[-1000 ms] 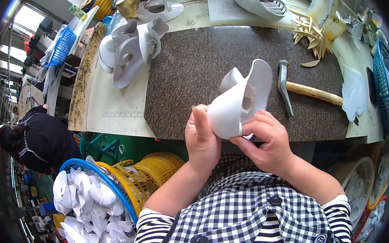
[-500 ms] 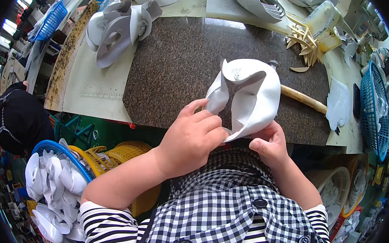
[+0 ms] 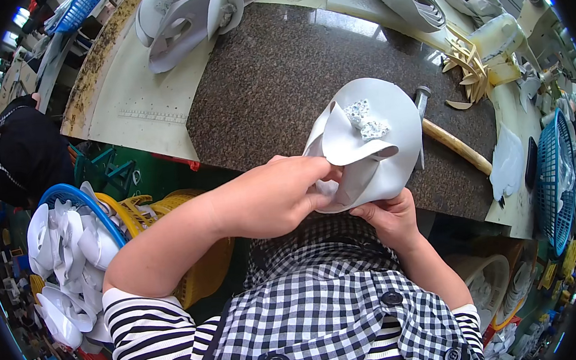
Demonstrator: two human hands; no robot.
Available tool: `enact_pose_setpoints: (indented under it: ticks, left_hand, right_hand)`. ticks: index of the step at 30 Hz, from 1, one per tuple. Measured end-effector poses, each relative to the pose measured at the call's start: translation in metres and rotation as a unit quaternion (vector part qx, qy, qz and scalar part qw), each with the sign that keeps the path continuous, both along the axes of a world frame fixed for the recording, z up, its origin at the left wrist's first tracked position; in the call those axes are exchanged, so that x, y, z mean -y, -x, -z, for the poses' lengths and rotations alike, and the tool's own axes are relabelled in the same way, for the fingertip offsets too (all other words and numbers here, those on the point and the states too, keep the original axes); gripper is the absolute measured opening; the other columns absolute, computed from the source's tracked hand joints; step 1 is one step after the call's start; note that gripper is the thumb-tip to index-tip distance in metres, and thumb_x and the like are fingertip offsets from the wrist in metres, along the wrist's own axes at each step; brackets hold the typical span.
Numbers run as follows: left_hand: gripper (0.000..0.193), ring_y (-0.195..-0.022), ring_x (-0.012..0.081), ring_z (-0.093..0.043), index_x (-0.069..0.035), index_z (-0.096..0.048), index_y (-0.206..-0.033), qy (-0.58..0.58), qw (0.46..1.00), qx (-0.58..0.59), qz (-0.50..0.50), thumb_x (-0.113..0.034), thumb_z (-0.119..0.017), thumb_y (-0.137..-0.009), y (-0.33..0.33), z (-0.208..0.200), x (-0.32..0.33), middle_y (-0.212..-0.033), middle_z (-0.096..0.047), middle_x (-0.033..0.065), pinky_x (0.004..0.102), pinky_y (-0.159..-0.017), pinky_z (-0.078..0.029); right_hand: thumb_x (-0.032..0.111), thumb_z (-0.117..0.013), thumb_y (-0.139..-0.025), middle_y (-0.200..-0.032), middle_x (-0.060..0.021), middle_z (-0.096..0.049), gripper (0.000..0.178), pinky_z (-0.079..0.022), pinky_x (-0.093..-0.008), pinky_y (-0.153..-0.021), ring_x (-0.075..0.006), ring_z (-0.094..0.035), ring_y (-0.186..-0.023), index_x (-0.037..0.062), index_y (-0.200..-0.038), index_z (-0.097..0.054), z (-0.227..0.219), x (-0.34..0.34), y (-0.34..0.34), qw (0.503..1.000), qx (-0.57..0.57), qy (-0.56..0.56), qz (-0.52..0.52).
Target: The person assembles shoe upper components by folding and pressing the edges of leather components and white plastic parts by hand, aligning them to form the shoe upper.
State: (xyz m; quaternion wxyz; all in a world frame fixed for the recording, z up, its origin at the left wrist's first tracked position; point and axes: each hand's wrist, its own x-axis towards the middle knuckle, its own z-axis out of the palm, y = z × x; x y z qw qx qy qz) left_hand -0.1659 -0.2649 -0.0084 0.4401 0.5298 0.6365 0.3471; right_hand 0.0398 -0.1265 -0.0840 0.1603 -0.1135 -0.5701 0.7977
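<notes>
A white shoe upper (image 3: 396,114) with a glittery silver bow (image 3: 366,121) is held over the near edge of a dark speckled stone slab (image 3: 273,79). My left hand (image 3: 279,197) is closed on its left near side, the fingertips partly hidden by the upper's folded edge. At the near right edge, my right hand (image 3: 396,222) pinches the rim between thumb and fingers. Just right of the upper, a hammer (image 3: 458,145) with a wooden handle lies on the slab, its metal head partly behind the upper.
More white uppers (image 3: 188,25) are piled at the far left, and a stack (image 3: 409,1) stands far right. Beige strips (image 3: 472,71) lie beside a yellowish container (image 3: 497,42). Blue baskets (image 3: 553,183) flank the bench. A person in dark clothing (image 3: 25,153) is at the left.
The upper has turned so its bow now faces up. My left hand has shifted right and its fingers reach into the upper's opening. My right hand still grips the near rim.
</notes>
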Motion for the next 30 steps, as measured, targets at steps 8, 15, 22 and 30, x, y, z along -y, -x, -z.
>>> enact_pose_setpoints:
  ticks: [8, 15, 22, 30]
  left_hand:
    - [0.029, -0.091, 0.0298, -0.072, 0.003, -0.065, -0.113, -0.044, 0.997, -0.04, -0.057, -0.003, -0.067, -0.084, -0.002, 0.018, -0.024, -0.097, -0.071, 0.0182, 0.0395, -0.08, -0.057]
    - [0.022, -0.088, 0.0359, -0.071, 0.003, -0.067, -0.103, -0.034, 0.991, -0.063, -0.115, -0.01, -0.068, -0.085, -0.002, 0.025, -0.02, -0.093, -0.071, 0.0217, 0.0427, -0.077, -0.056]
    - [0.028, -0.085, 0.032, -0.072, -0.003, -0.065, -0.114, -0.065, 0.987, -0.093, -0.117, -0.006, -0.063, -0.086, -0.004, 0.033, -0.018, -0.095, -0.072, 0.0175, 0.0404, -0.076, -0.057]
    - [0.035, -0.081, 0.0284, -0.073, -0.004, -0.061, -0.121, -0.095, 0.969, -0.19, -0.125, -0.005, -0.064, -0.086, -0.004, 0.039, -0.021, -0.094, -0.072, 0.0149, 0.0392, -0.073, -0.058]
  right_hand:
    - [0.0, -0.073, -0.088, -0.11, -0.008, -0.071, 0.025, -0.054, -0.0299, -0.089, -0.0145, -0.066, -0.102, -0.0002, -0.112, -0.068, -0.007, -0.001, 0.008, 1.0, 0.019, -0.003, -0.001]
    - [0.013, -0.08, -0.085, -0.102, -0.0072, -0.072, 0.031, -0.056, -0.0286, -0.081, -0.0134, -0.068, -0.094, -0.0003, -0.11, -0.069, -0.028, -0.009, 0.021, 0.983, 0.173, -0.038, -0.056]
    - [0.012, -0.078, -0.087, -0.104, -0.0077, -0.072, 0.032, -0.056, -0.0291, -0.082, -0.0145, -0.068, -0.094, -0.001, -0.114, -0.067, -0.04, -0.006, 0.026, 0.978, 0.203, 0.014, -0.055]
    - [0.012, -0.076, -0.089, -0.107, -0.0067, -0.07, 0.032, -0.052, -0.0289, -0.085, -0.013, -0.065, -0.096, -0.0016, -0.116, -0.066, -0.036, 0.009, 0.025, 0.984, 0.171, 0.051, 0.007]
